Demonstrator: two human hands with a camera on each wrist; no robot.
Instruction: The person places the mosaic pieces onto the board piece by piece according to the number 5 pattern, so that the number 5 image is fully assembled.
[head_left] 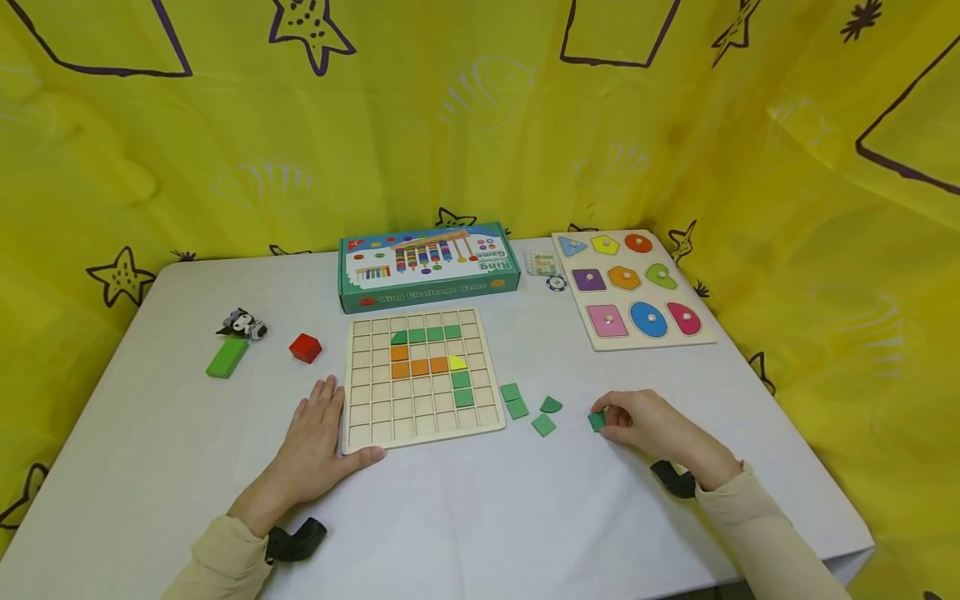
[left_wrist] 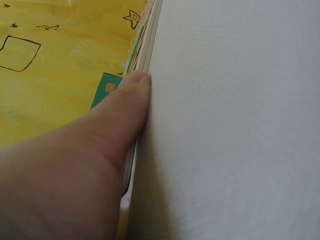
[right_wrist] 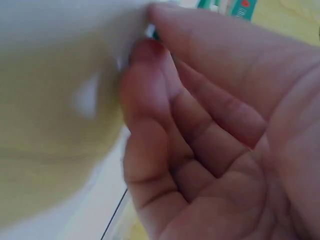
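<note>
A wooden grid board (head_left: pixel 378 392) lies on the table, with green, orange and yellow tiles set in some of its squares. My left hand (head_left: pixel 311 446) rests at the board's front left corner. Its fingers lie straight along the left side, and the thumb (left_wrist: pixel 127 100) touches the front edge. To the right of the board, my right hand (head_left: pixel 648 421) pinches a green square tile (head_left: pixel 597 422) between thumb and fingers, just at the tabletop. In the right wrist view the fingers (right_wrist: pixel 150 95) hide most of that tile. Between board and hand lie a green quarter-round tile (head_left: pixel 551 405) and several green square tiles (head_left: pixel 543 425).
Behind the board stands a green game box (head_left: pixel 431 271). A shape puzzle board (head_left: pixel 637 292) sits at the back right, beside a small pattern card (head_left: pixel 542 263) and a round chip (head_left: pixel 556 283). On the left are a red cube (head_left: pixel 305 348), a green block (head_left: pixel 227 358) and a small figurine (head_left: pixel 243 324).
</note>
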